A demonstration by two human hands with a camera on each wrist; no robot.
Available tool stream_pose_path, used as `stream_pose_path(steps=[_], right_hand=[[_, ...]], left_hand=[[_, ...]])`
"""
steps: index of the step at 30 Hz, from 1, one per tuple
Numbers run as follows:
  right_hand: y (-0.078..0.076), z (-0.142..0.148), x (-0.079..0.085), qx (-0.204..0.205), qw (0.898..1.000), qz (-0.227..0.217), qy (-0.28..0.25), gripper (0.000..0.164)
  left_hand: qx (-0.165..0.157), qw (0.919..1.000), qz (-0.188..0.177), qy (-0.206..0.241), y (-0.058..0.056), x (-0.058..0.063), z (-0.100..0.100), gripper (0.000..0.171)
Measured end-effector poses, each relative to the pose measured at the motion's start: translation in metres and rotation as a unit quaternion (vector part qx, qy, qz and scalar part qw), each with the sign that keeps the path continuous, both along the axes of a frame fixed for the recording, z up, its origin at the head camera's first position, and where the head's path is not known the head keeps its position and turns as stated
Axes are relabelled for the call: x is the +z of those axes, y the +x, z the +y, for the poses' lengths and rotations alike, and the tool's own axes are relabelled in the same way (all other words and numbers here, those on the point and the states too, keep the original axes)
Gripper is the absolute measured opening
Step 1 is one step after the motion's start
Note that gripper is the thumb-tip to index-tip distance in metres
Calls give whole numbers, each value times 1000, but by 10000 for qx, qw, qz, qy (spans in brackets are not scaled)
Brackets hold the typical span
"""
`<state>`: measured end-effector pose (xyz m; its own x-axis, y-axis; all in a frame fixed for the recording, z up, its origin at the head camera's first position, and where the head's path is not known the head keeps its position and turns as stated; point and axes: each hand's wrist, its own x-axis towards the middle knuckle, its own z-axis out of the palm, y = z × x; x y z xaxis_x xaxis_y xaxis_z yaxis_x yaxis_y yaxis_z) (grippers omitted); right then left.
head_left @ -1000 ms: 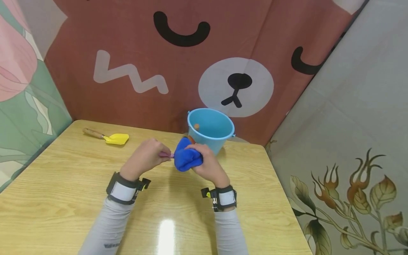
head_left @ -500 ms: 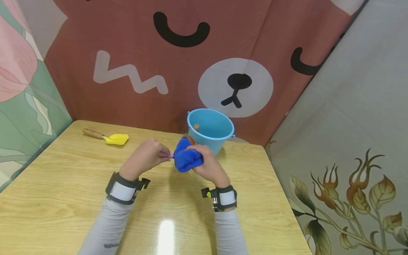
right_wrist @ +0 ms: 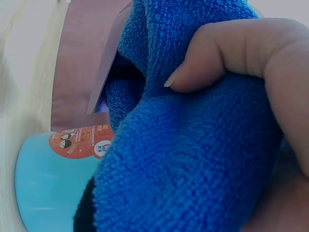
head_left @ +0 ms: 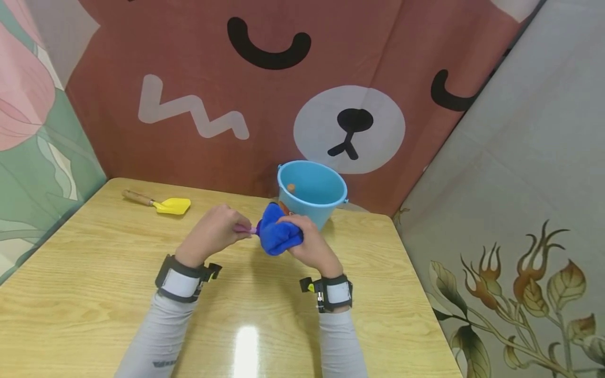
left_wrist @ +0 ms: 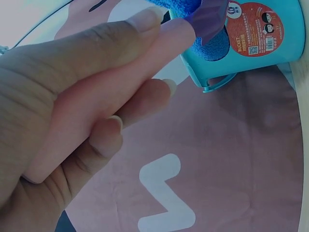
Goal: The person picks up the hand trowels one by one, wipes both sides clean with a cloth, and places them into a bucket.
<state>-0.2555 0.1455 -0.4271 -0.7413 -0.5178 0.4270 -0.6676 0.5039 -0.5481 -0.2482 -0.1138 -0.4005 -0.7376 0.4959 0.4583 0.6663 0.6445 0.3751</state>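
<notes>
One pink handle (head_left: 244, 229) is pinched by the left hand (head_left: 214, 233), fingers closed; around its purple end (left_wrist: 208, 21), blue cloth (head_left: 279, 235) is gripped by the right hand (head_left: 310, 245), fingers curled

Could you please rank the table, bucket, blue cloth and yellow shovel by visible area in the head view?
Largest to smallest:
1. Table
2. Bucket
3. Blue cloth
4. Yellow shovel
The blue cloth is bunched and nearer the camera than the yellow shovel, so true sizes may differ.
</notes>
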Motion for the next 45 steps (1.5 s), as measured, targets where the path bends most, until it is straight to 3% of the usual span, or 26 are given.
stream_pose_path(steps=[23, 32, 45], right_hand=[[-4, 21, -1, -78, 9997, -38, -239, 48], [-8, 26, -3, -52, 9996, 56, -270, 48], [-6, 35, 0, -238, 9983, -265, -454, 52]], left_hand=[[18, 9998, 178, 89, 2, 2, -5, 16], [46, 9998, 72, 173, 3, 4, -9, 18], [185, 9993, 283, 177, 2, 3, -16, 19]])
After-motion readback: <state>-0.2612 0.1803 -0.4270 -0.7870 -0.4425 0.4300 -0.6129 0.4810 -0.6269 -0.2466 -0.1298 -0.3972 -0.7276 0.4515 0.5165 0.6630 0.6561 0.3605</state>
